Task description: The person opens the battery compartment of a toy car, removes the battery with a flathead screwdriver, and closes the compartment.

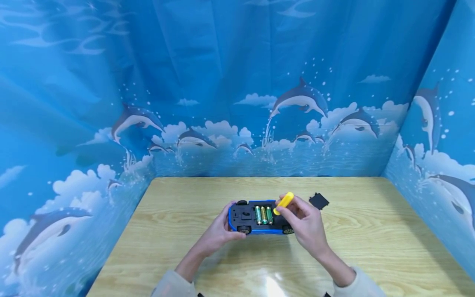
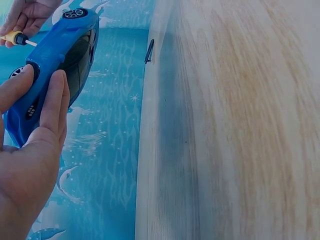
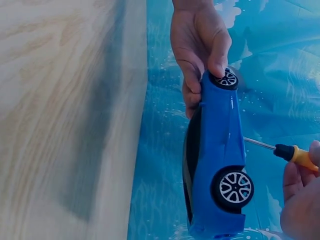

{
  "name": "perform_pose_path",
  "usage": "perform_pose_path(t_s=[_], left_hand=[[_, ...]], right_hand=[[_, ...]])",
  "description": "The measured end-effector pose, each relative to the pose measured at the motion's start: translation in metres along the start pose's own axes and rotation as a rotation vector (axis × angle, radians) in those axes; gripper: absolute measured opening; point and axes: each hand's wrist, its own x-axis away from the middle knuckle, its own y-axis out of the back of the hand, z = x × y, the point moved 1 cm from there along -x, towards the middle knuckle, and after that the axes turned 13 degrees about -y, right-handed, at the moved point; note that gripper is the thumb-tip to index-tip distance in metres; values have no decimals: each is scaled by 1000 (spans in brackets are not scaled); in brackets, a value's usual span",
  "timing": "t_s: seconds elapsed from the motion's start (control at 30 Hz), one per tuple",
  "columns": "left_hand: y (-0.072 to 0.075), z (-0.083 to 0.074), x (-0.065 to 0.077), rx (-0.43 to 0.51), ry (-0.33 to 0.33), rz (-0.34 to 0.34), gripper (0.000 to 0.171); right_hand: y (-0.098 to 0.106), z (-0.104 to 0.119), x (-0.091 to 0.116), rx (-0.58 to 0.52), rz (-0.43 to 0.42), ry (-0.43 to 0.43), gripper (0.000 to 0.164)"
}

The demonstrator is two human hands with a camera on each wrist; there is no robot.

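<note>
A blue toy car (image 1: pixel 256 232) is held up off the table with its black underside toward the head camera. Several green and gold batteries (image 1: pixel 264 215) lie side by side in its open compartment. My left hand (image 1: pixel 219 231) grips one end of the car, thumb near a wheel (image 3: pixel 226 79). Between thumb and fingers my right hand (image 1: pixel 309 225) holds a screwdriver with a yellow handle (image 1: pixel 285 200) and black collar. In the right wrist view its metal shaft (image 3: pixel 259 143) reaches to the car's underside; the tip is hidden behind the body.
A small black battery cover (image 1: pixel 319 201) lies on the wooden table (image 1: pixel 371 231), right of the right hand. Blue curtains (image 1: pixel 222 82) printed with dolphins hang behind the table and along both sides.
</note>
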Motion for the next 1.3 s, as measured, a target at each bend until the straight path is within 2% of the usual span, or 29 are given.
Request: perform_pose_path(t_s=[0.43, 0.67, 0.87, 1.1, 1.3], left_hand=[[4, 7, 1, -6, -10, -14, 104], [9, 8, 3, -12, -26, -29, 103], [11, 11, 3, 5, -25, -16, 101], [9, 11, 1, 16, -23, -23, 99], [9, 11, 2, 9, -14, -29, 102]], right_hand=[[-6, -4, 12, -46, 54, 42, 22], [-9, -6, 15, -75, 85, 131, 25], [-12, -8, 19, -99, 77, 168, 32], [-14, -10, 26, -85, 29, 194, 34], [-16, -17, 29, -146, 27, 313, 34]])
